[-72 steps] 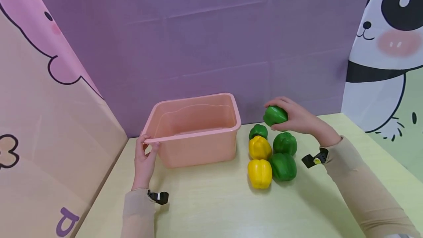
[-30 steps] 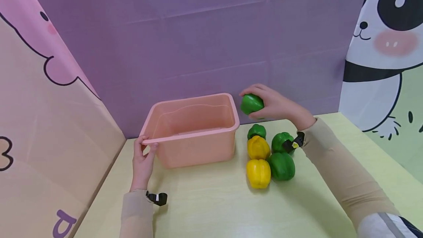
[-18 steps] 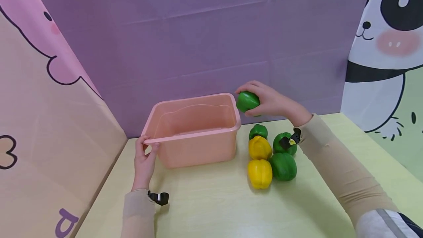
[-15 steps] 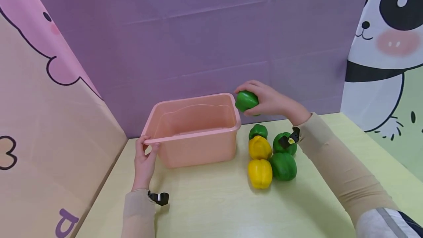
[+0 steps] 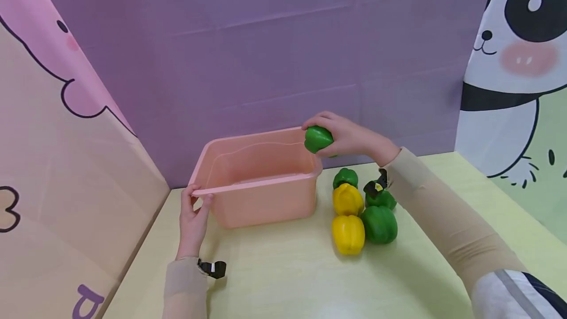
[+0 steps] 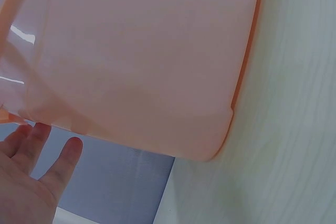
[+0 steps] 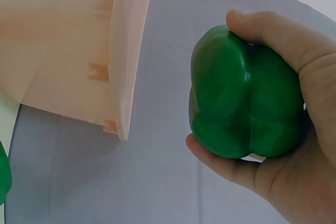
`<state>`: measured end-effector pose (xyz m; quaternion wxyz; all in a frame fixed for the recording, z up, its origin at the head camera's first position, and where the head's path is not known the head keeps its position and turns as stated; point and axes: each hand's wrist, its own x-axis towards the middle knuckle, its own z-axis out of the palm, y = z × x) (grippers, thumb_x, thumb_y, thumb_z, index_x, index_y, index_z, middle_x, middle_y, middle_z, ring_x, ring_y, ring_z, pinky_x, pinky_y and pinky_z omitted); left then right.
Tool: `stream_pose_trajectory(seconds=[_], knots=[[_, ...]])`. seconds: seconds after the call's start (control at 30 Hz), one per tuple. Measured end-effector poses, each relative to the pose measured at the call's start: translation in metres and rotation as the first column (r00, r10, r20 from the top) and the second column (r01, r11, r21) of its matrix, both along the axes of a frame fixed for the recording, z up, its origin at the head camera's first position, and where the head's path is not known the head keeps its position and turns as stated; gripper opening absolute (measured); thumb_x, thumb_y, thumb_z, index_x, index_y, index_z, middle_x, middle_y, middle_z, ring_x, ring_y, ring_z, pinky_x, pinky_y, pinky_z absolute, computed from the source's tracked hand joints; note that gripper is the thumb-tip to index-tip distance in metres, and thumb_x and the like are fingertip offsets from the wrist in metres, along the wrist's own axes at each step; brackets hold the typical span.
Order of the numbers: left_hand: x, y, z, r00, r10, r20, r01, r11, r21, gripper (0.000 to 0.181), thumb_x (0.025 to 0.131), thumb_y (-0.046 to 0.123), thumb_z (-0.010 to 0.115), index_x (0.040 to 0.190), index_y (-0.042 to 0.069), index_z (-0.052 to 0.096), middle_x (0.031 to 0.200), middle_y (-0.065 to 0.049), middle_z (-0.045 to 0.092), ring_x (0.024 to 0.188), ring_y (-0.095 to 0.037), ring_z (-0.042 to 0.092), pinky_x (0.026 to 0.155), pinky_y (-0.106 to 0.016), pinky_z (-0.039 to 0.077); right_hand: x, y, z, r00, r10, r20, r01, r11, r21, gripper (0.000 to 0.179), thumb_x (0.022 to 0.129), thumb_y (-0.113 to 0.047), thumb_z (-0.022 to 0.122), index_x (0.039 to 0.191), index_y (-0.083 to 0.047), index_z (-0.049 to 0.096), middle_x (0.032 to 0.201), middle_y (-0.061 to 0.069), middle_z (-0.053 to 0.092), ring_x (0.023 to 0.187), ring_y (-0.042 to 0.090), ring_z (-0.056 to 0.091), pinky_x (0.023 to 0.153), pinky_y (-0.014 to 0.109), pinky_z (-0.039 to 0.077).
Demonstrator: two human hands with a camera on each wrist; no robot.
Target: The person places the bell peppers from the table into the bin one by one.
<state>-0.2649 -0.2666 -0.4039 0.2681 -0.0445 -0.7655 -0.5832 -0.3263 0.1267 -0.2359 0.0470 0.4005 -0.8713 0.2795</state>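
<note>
My right hand (image 5: 343,134) grips a green bell pepper (image 5: 318,139) above the right rim of a pink plastic tub (image 5: 266,203). In the right wrist view the thumb and fingers curl round the same green bell pepper (image 7: 244,95), apart from the tub's wall (image 7: 68,40). At the tub's front left corner my left hand (image 5: 193,223) holds the rim, thumb on the near side. Several more bell peppers stand grouped right of the tub: two yellow, one in front (image 5: 348,235) and one behind (image 5: 347,200), and green ones (image 5: 379,224), one partly hidden by the right wrist strap.
The tub stands on a pale wood table (image 5: 274,274), near a purple backdrop (image 5: 266,53) behind it. A cream and pink printed panel (image 5: 57,161) rises at the left, and a panda panel (image 5: 509,127) at the right.
My right hand has carried the green bell pepper leftward from above the other peppers to the tub's right rim. The left hand keeps its hold on the tub.
</note>
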Motion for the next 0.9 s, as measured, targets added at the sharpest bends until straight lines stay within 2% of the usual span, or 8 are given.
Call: stream_pose_trajectory(seconds=[0.17, 0.27, 0.47, 0.63, 0.87, 0.9], knots=[[0.011, 0.004, 0.012, 1.0, 0.018, 0.012, -0.017, 1.0, -0.002, 0.045, 0.096, 0.012, 0.06, 0.134, 0.002, 0.038, 0.138, -0.013, 0.042, 0.119, -0.016, 0.039, 0.086, -0.02, 0.038, -0.006, -0.016, -0.001, 0.999, 0.05, 0.007, -0.05, 0.999, 0.006, 0.059, 0.081, -0.013, 0.076, 0.135, -0.016, 0.05, 0.138, 0.013, 0.04, 0.106, 0.028, 0.048, 0.083, 0.039, 0.048], [0.017, 0.006, 0.016, 1.0, 0.016, 0.019, -0.016, 1.0, -0.001, 0.044, 0.097, 0.012, 0.06, 0.133, 0.0, 0.037, 0.138, -0.016, 0.041, 0.119, -0.018, 0.039, 0.086, -0.02, 0.038, -0.009, -0.025, -0.004, 0.998, 0.065, 0.006, -0.065, 0.998, 0.014, 0.059, 0.082, -0.013, 0.076, 0.135, -0.016, 0.05, 0.139, 0.012, 0.039, 0.107, 0.027, 0.048, 0.084, 0.038, 0.048], [0.008, -0.002, 0.0, 1.0, 0.018, -0.004, -0.018, 1.0, -0.003, 0.044, 0.096, 0.015, 0.061, 0.134, 0.006, 0.039, 0.139, -0.008, 0.042, 0.121, -0.017, 0.04, 0.088, -0.022, 0.038, -0.012, -0.034, -0.01, 0.998, 0.055, 0.014, -0.055, 0.998, 0.023, 0.059, 0.082, -0.013, 0.075, 0.135, -0.018, 0.05, 0.138, 0.011, 0.039, 0.107, 0.025, 0.048, 0.086, 0.036, 0.049], [0.004, -0.005, -0.001, 1.0, 0.008, -0.025, -0.008, 1.0, 0.003, 0.044, 0.096, 0.016, 0.062, 0.134, 0.008, 0.04, 0.139, -0.006, 0.043, 0.122, -0.016, 0.04, 0.089, -0.024, 0.039, -0.014, -0.039, -0.012, 0.999, 0.036, 0.016, -0.036, 0.999, 0.018, 0.06, 0.082, -0.012, 0.075, 0.136, -0.019, 0.049, 0.138, 0.01, 0.038, 0.108, 0.025, 0.048, 0.086, 0.036, 0.049], [0.028, 0.008, 0.026, 1.0, 0.005, 0.01, -0.004, 1.0, -0.016, 0.044, 0.097, 0.01, 0.059, 0.133, 0.0, 0.037, 0.139, -0.019, 0.04, 0.122, -0.02, 0.04, 0.089, -0.023, 0.039, -0.021, -0.05, -0.022, 0.999, 0.036, 0.027, -0.037, 0.999, 0.026, 0.061, 0.082, -0.012, 0.074, 0.137, -0.018, 0.049, 0.139, 0.011, 0.037, 0.109, 0.027, 0.048, 0.087, 0.037, 0.049], [0.029, 0.008, 0.026, 1.0, 0.004, 0.009, -0.004, 1.0, -0.014, 0.044, 0.097, 0.01, 0.059, 0.133, -0.001, 0.037, 0.14, -0.019, 0.04, 0.122, -0.02, 0.04, 0.088, -0.023, 0.039, -0.022, -0.052, -0.023, 0.999, 0.039, 0.029, -0.04, 0.999, 0.026, 0.061, 0.082, -0.012, 0.074, 0.137, -0.018, 0.049, 0.139, 0.011, 0.037, 0.109, 0.027, 0.048, 0.087, 0.037, 0.049]])
